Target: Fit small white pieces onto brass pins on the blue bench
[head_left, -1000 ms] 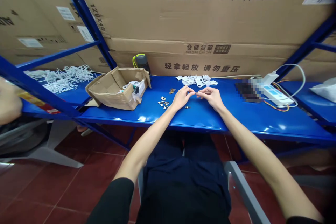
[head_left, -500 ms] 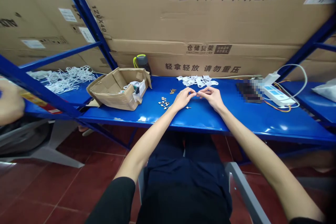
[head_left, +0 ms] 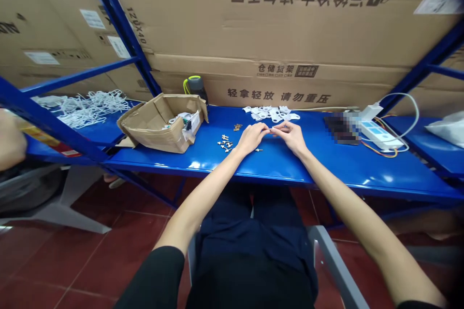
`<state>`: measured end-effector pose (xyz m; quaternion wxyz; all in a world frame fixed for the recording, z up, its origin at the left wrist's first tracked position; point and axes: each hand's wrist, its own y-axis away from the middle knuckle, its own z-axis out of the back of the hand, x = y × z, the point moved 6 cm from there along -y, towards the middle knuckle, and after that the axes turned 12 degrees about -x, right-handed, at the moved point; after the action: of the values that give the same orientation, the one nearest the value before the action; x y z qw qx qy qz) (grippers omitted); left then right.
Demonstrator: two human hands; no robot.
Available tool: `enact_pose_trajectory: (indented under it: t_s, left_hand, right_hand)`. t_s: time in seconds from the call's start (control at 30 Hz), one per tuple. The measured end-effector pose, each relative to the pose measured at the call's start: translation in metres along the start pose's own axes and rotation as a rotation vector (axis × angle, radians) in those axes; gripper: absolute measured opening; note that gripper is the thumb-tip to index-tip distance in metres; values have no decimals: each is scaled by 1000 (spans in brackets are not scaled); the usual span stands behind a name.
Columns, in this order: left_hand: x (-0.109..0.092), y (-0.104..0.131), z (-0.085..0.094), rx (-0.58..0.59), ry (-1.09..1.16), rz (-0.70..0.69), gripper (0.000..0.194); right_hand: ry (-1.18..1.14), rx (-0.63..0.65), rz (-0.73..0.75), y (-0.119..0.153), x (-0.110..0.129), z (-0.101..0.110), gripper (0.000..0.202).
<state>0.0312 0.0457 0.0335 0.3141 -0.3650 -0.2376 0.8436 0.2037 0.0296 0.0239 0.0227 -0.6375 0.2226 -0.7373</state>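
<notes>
Over the blue table point(head_left: 348, 169), my left hand point(head_left: 253, 137) and my right hand point(head_left: 290, 136) meet fingertip to fingertip. Both are closed in a pinch; whatever lies between the fingertips is too small to make out. One small metal-and-white part point(head_left: 258, 149) lies just under my left hand. To the left of that hand is a loose group of similar small parts point(head_left: 225, 144). Several little brass-coloured pieces point(head_left: 237, 127) lie behind the group. White plastic pieces point(head_left: 271, 113), flat and with holes, are heaped beyond my hands.
An open cardboard box point(head_left: 155, 128) with mixed items stands at the left, a dark bottle point(head_left: 196, 88) behind it. On the right are a blurred dark object point(head_left: 342, 129) and a white power strip point(head_left: 379, 134) with cables. Another person's hand point(head_left: 10, 137) shows at the far left, near white cords point(head_left: 89, 108).
My hands stay together in almost the same pose, with slight finger movement. The view has shifted a little. The other person's hand at the far left has moved slightly left.
</notes>
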Motion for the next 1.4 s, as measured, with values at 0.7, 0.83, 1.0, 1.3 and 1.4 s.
enact_pose_trajectory:
  t_s: [0.7,0.83,1.0,1.3,1.4]
  left_hand:
    - [1,2,12,46,-152,-11,21]
    - [14,4,45,-41,-227,-11,25]
    - [49,7,98,-291,-361,134,26]
    - [70,18,101,-144,-526,251,26]
    - [63,23,95,-87,-538,239,22]
  right_hand:
    - [335,130,240,5,7,-7,34]
    - [444,192,341,11,11,-17,30]
    - [498,383,515,24,16,-34,25]
    - [500,498,606,36,25,-38,20]
    - [500,504,623,37,27,-39,22]
